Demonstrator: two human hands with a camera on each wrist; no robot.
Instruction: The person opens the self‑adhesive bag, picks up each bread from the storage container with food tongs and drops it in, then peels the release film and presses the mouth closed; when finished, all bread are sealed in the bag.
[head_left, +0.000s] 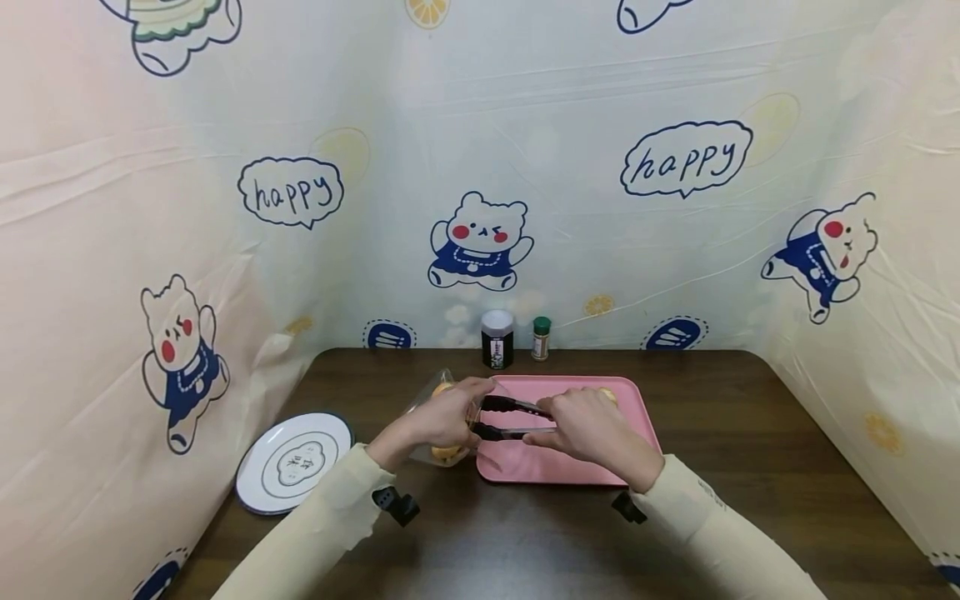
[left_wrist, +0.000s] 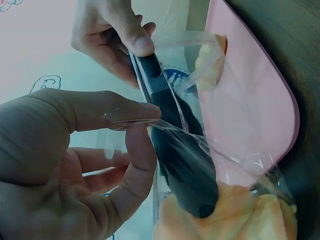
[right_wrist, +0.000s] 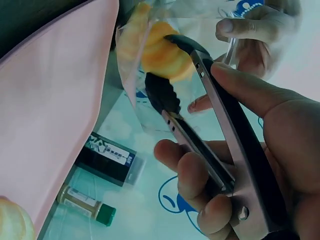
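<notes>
Here, hands (head_left: pixel 447 412) (head_left: pixel 591 423) partly closed: bag (head_left: pixel 444 455) in left, tongs (right_wrist: pixel 236 132) in right.

Cream long sleeves (head_left: pixel 322 525), small dark lettering (head_left: pixel 712 494) on right one; black boxy wrist cameras (head_left: pixel 396 505).

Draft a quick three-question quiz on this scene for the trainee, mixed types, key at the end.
1. Multiple choice: what does the right hand hold?
a) a green-capped bottle
b) tongs
c) a jar

2. True or false: in the head view, the white plate lies apart from the pink tray.

3. Fill in the blank: the left hand pinches a clear plastic ____.

Key
1: b
2: True
3: bag
</notes>
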